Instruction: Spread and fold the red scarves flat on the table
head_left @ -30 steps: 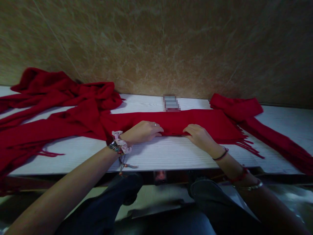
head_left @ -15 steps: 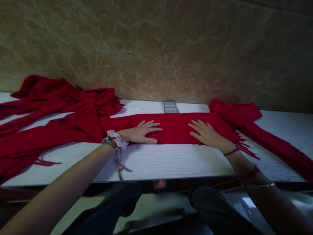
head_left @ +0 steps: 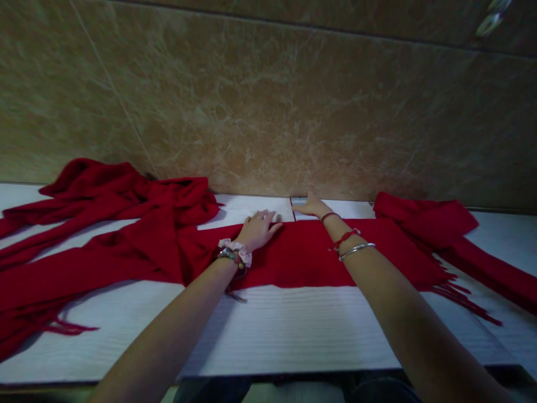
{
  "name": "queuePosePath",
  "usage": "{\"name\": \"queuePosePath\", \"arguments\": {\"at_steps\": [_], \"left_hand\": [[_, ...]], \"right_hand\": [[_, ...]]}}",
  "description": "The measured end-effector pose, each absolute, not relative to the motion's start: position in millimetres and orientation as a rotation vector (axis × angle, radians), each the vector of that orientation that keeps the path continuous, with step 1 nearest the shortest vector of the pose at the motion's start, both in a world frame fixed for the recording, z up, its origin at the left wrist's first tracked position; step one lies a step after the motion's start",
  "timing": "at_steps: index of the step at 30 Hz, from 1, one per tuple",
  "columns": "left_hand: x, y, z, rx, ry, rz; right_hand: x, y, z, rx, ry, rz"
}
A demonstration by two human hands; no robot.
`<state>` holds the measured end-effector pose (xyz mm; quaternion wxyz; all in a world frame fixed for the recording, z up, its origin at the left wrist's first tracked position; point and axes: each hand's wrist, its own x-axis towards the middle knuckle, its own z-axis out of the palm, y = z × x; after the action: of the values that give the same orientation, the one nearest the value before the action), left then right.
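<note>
A red scarf (head_left: 310,257) lies spread out flat across the white tabletop, its fringe (head_left: 461,294) at the right end. My left hand (head_left: 259,230) rests on the scarf's far edge, palm down with its fingers apart. Beyond that edge, my right hand (head_left: 314,207) is at a small flat grey object (head_left: 298,200) by the wall, thumb and a finger spread. Whether the hand touches it, I cannot tell. Bracelets circle both wrists, and the right forearm passes over the scarf.
To the left is a crumpled heap of red scarves (head_left: 138,193), with loose lengths running off the left side. Another folded red scarf (head_left: 428,218) lies at the right. A brown marbled wall (head_left: 260,112) rises behind the white table (head_left: 293,330).
My right hand has left the scarf and moved forward to the grey object. My left hand has shifted slightly toward the scarf's far edge. The view has tilted up.
</note>
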<state>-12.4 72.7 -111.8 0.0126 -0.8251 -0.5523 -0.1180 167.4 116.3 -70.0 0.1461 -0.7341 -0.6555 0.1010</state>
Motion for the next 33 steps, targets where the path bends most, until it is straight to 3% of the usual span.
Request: {"name": "queuePosePath", "arguments": {"at_steps": [9,18,33], "left_hand": [[-15,71,-114,-2.456,-1.805,-0.357],[-15,83,-117,-2.503,-1.783,-0.333],[-18,98,-117,-2.548,-1.742,-0.345]], "right_hand": [[151,114,-75,-2.279,-1.814,0.225],[144,123,-62,-1.743,-1.5,-0.198],[127,145,-82,-1.81,-1.41,-0.189]]}}
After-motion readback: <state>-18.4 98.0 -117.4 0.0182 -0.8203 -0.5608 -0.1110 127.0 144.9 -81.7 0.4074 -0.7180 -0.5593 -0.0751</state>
